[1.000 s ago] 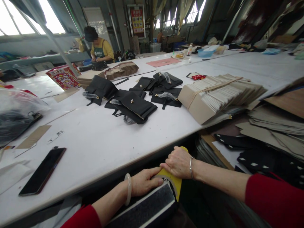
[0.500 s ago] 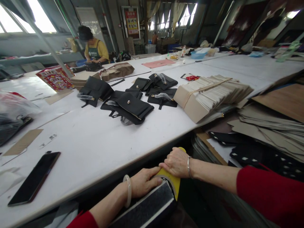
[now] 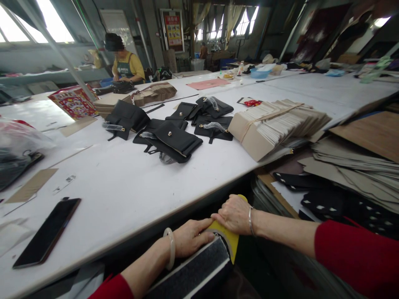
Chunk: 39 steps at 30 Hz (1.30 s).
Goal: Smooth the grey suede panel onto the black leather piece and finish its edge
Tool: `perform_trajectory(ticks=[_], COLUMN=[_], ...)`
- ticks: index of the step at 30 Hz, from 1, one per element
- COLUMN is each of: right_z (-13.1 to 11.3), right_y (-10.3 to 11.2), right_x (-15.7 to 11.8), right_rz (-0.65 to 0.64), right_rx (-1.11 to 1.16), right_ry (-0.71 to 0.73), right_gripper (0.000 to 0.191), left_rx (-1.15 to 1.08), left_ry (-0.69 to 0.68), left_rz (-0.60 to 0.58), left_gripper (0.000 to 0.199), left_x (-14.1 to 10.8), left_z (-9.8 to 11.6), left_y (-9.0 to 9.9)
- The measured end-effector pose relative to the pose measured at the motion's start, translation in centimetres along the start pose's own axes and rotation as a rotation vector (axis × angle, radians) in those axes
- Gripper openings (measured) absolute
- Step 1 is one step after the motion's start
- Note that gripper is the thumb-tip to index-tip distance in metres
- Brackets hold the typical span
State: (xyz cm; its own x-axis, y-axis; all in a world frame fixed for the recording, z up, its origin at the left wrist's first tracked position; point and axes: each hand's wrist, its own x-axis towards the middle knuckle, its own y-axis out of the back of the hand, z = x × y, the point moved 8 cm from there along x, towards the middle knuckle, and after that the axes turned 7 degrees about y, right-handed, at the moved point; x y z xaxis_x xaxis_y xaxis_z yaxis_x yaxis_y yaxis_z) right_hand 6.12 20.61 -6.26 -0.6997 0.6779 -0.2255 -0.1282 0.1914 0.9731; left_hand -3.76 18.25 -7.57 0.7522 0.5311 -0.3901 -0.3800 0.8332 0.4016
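Below the table's front edge, my right hand (image 3: 233, 213) is closed round a yellow piece (image 3: 232, 238) that curves down in front of me. My left hand (image 3: 191, 238) lies on the near side of it, fingers extended and a little apart, fingertips touching the yellow piece. Under my left hand is a dark block with pale edges (image 3: 193, 272). Several black leather pouches (image 3: 177, 139) with metal clasps lie on the white table beyond my hands, some with clear plastic wrapped on their straps.
A phone (image 3: 46, 232) lies at the left on the white table (image 3: 124, 199). Banded card pieces (image 3: 264, 128) stand right of the pouches. Grey sheets (image 3: 358, 166) are stacked at the right. A person in a yellow top (image 3: 134, 66) works at the far left.
Both hands and the yellow piece appear very slightly further right in the view, with the same hold. The far person's head and arms have shifted a little.
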Motion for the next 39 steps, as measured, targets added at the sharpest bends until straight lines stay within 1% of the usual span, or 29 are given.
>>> perform_trajectory(ticks=[8, 12, 16, 19, 21, 23, 26, 28, 31, 33, 35, 39], right_z=[-0.4, -1.0, -1.6, -1.9, -2.0, -2.0, -2.1, -2.1, -2.0, -1.6, -1.0, 0.3], right_y=[-0.7, -1.1, -1.1, -1.1, -1.1, -1.1, -1.2, -1.3, -1.8, -2.6, -3.8, -6.4], right_x=[-0.8, -1.5, -2.1, -2.4, -2.6, -2.7, -3.0, -3.2, -3.7, -4.2, -4.9, -6.1], right_rz=[0.002, 0.01, 0.011, 0.012, 0.014, 0.019, 0.032, 0.048, 0.086, 0.118, 0.141, 0.189], right_rx=[0.039, 0.062, 0.079, 0.095, 0.11, 0.131, 0.181, 0.234, 0.358, 0.489, 0.68, 1.176], right_ry=[-0.06, -0.095, -0.13, -0.147, -0.157, -0.167, -0.176, -0.186, -0.226, -0.272, -0.338, -0.496], right_gripper=[0.061, 0.06, 0.06, 0.06, 0.062, 0.064, 0.064, 0.063, 0.061, 0.059, 0.06, 0.066], left_rx=[0.09, 0.115, 0.106, 0.044, -0.028, -0.104, -0.197, -0.242, -0.283, -0.291, -0.29, -0.285], left_ry=[-0.04, -0.088, -0.079, -0.03, 0.034, 0.093, 0.154, 0.18, 0.192, 0.201, 0.215, 0.243], left_rz=[0.001, -0.03, -0.073, -0.09, -0.071, -0.046, -0.032, -0.035, -0.036, -0.015, 0.02, 0.059], left_gripper=[0.033, 0.033, 0.038, 0.044, 0.054, 0.058, 0.048, 0.046, 0.047, 0.047, 0.046, 0.044], left_x=[0.3, 0.3, 0.1, 0.1, 0.3, 0.6, 1.3, 1.6, 1.7, 1.7, 1.6, 1.5], left_z=[0.2, 0.6, 0.4, 0.0, -0.6, -1.2, -1.7, -1.8, -1.8, -1.7, -1.7, -1.8], left_y=[-0.2, -0.7, -0.9, -0.9, -0.6, -0.4, -0.4, -0.5, -0.5, -0.3, 0.0, 0.3])
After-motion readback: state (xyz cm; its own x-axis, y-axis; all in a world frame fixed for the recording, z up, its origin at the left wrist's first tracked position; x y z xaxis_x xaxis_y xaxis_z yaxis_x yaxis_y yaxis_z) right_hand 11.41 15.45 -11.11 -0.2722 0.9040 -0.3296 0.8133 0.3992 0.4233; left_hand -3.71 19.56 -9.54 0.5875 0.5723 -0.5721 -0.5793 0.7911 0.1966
